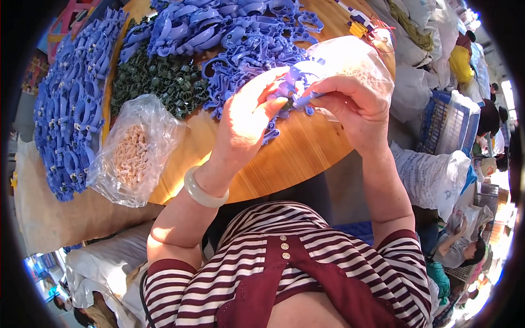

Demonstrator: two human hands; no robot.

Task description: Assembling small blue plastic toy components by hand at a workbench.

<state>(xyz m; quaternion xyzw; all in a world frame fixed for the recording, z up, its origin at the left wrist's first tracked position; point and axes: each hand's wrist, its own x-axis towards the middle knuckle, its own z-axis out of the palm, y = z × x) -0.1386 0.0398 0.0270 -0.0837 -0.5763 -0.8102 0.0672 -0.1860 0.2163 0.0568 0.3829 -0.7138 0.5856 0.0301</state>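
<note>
Both my hands meet over the near part of a round wooden table [306,147]. Between them is a periwinkle-blue moulded plastic part [302,74] with small arms and knobs. My left hand [246,112] pinches its left side between thumb and fingers, and a small dark green piece [287,104] shows by the thumb tip. From the other side, my right hand [355,101] grips the part with thumb and forefinger. Strong sunlight washes out some detail there. Just beyond lies a heap of similar blue plastic parts [246,46].
Dark green plastic pieces [158,82] are piled left of the blue heap. Nearer, a clear bag [158,117] holds small peach-coloured pieces. Rows of blue parts [68,120] lie at far left. A white-and-yellow tool [358,27] lies at the far right; blue crates [437,123] and sacks stand beyond.
</note>
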